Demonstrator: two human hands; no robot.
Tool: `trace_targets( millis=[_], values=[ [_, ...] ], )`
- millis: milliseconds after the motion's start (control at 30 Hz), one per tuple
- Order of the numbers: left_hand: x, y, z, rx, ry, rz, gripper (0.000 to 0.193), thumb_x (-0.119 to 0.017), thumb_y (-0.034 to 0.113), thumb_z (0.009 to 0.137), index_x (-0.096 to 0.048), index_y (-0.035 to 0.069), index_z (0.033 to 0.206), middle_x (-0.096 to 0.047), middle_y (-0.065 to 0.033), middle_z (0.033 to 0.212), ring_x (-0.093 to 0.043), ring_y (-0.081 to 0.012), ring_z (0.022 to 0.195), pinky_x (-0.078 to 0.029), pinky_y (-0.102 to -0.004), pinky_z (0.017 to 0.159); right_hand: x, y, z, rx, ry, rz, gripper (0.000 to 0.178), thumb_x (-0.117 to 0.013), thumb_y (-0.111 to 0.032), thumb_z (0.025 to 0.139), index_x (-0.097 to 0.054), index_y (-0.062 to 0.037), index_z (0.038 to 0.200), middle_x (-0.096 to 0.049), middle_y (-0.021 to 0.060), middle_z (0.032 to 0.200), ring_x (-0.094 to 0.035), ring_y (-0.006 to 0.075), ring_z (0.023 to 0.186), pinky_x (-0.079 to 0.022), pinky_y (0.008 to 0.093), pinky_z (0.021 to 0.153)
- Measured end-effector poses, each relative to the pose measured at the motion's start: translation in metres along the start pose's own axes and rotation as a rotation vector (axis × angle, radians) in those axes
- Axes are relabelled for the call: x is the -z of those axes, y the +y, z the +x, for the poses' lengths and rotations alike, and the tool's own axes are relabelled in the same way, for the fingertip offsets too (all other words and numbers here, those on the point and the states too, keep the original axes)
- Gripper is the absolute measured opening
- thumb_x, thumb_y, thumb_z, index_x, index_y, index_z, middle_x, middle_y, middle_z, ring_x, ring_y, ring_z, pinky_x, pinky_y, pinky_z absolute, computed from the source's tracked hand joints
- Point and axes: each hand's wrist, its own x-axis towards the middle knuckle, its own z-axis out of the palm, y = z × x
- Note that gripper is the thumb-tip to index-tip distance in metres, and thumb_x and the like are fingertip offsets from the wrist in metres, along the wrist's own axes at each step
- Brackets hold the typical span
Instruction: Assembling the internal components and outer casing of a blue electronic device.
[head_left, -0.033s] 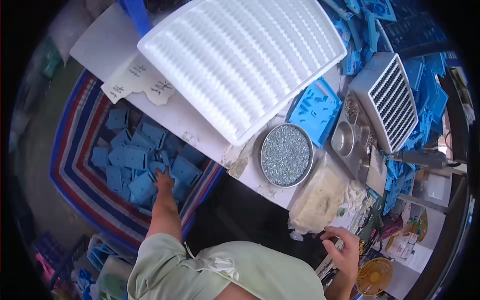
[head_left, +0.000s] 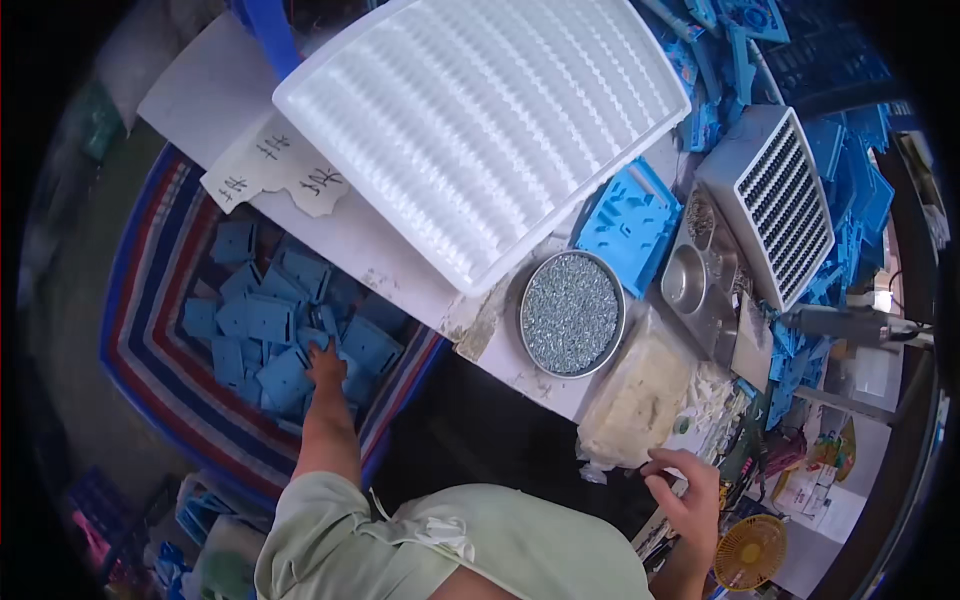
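Note:
My left hand (head_left: 326, 366) reaches down into a large striped bag (head_left: 150, 345) on the left, its fingers parted and touching the heap of flat blue plastic casings (head_left: 270, 318). The undersides of those fingers are hidden, and I see no casing lifted clear of the heap. Over on the lower right, my right hand (head_left: 690, 500) hovers beside a plastic-wrapped pale block (head_left: 637, 405). Its index finger and thumb are curved with a gap between their tips, and I see nothing held there.
A large white ridged tray (head_left: 480, 130) covers much of the table. Nearby stand a round metal bowl of small screws (head_left: 570, 313), a blue moulded panel (head_left: 628, 228), a metal tray with cups (head_left: 690, 280) and a grey box with a perforated face (head_left: 785, 210). More blue parts (head_left: 865, 200) pile up at right.
Hardly anything differs. The view has shifted very slightly, and both hands stay where they were.

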Motion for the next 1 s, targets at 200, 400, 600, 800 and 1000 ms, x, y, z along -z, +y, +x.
trace_targets(
  millis=[200, 400, 600, 800, 1000],
  values=[
    [-0.008, -0.068, 0.008, 0.297, 0.355, -0.452, 0.041, -0.069, 0.017, 0.086, -0.065, 0.016, 0.126, -0.056, -0.0185, 0.130, -0.060, -0.0401, 0.114, -0.050, -0.0505, 0.096, 0.002, -0.016, 0.029, 0.136, -0.064, -0.021, 0.033, -0.076, -0.001, 0.078, -0.071, -0.0024, 0.110, -0.072, 0.0101, 0.086, -0.071, 0.0244, 0.081, -0.053, 0.0337, 0.075],
    [0.058, -0.145, -0.044, -0.135, 0.762, -0.767, 0.029, -0.071, 0.005, 0.082, -0.069, 0.003, 0.111, -0.065, -0.0152, 0.111, -0.064, -0.0303, 0.099, -0.052, -0.0422, 0.086, 0.004, -0.028, 0.054, 0.291, -0.028, -0.037, 0.030, -0.076, -0.006, 0.081, -0.071, -0.0059, 0.111, -0.073, 0.0086, 0.087, -0.071, 0.0260, 0.081, -0.053, 0.0351, 0.076],
    [0.278, -0.057, -0.240, -0.671, 0.501, -1.713, 0.024, -0.063, 0.002, 0.095, -0.058, 0.004, 0.119, -0.060, -0.0062, 0.115, -0.057, -0.0163, 0.102, -0.048, -0.0309, 0.088, -0.011, -0.027, 0.034, 0.444, -0.038, 0.072, 0.030, -0.076, -0.013, 0.084, -0.070, -0.0069, 0.113, -0.073, 0.0081, 0.090, -0.070, 0.0278, 0.082, -0.053, 0.0379, 0.075],
    [0.419, 0.083, -0.241, -1.038, 0.367, -1.793, 0.038, -0.061, 0.011, 0.100, -0.052, -0.003, 0.135, -0.058, -0.0131, 0.129, -0.058, -0.0242, 0.116, -0.048, -0.0371, 0.100, -0.021, -0.007, -0.018, 0.457, 0.010, 0.162, 0.026, -0.072, -0.021, 0.089, -0.070, -0.0060, 0.111, -0.072, 0.0099, 0.088, -0.070, 0.0285, 0.082, -0.053, 0.0386, 0.073],
    [0.460, 0.232, -0.175, -1.138, 0.331, -1.494, 0.040, -0.067, 0.017, 0.098, -0.058, 0.001, 0.134, -0.063, -0.0097, 0.120, -0.059, -0.0180, 0.107, -0.049, -0.0310, 0.091, -0.035, 0.081, -0.153, 0.102, 0.286, 0.306, 0.025, -0.072, -0.020, 0.088, -0.070, -0.0047, 0.108, -0.072, 0.0105, 0.081, -0.069, 0.0250, 0.073, -0.054, 0.0351, 0.068]
  ],
)
